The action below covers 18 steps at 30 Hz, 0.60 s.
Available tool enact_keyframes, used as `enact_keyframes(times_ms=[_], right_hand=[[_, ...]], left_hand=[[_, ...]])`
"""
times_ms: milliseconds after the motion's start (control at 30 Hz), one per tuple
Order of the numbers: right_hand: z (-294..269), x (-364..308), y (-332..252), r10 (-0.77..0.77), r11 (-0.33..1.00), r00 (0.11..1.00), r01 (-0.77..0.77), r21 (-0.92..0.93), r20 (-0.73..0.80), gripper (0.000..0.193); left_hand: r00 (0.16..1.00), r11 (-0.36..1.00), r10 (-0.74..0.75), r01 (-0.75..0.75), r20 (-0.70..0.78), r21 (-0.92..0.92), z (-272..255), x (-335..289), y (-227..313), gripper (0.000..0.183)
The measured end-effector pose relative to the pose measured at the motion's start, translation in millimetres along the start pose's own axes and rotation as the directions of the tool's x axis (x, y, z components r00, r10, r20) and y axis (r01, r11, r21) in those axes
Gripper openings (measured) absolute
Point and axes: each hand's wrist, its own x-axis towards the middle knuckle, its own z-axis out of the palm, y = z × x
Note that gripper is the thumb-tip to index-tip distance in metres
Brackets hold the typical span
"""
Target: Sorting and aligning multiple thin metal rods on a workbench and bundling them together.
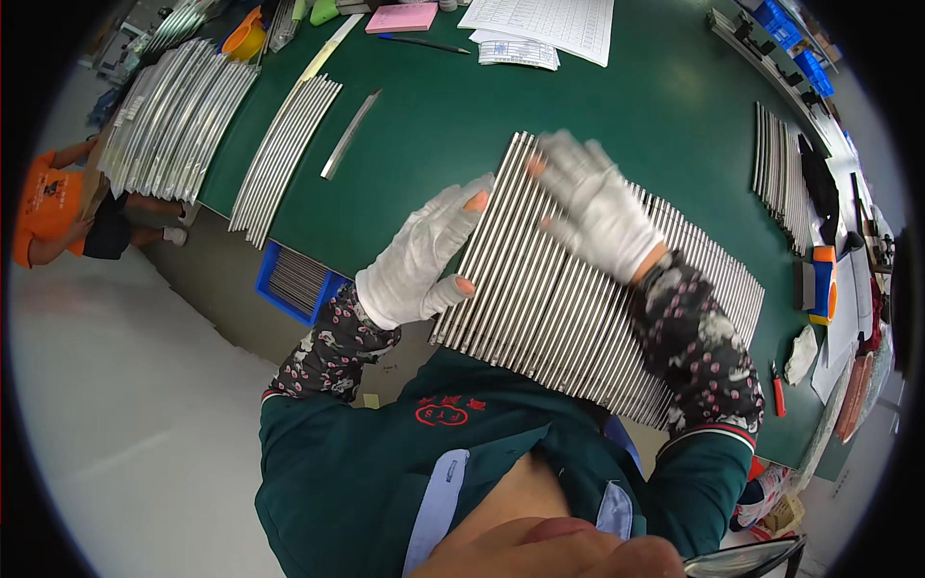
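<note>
Glasses (747, 557) foremost; metal rods (540, 299) under right fingers (578, 178), left fingertips (476, 201) at edge

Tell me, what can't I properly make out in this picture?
All in the head view:
Right hand: motion blur hides whether its fingertips touch the rods.
Rods: the right sleeve covers some of them.
Sheet: the upper edge cuts off its top, and its print is too small.
Blue bin: partly hidden by the table.
</note>
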Motion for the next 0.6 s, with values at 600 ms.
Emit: enact_keyframes(times_ms=[600], right_hand=[[11,15,-40,-0.112,0.974,0.992,0.097,0.206,0.064,0.074]], left_hand=[[0.945,0.953,-0.018,-0.082,0.327,0.292,-4,-50,-17,0.075]])
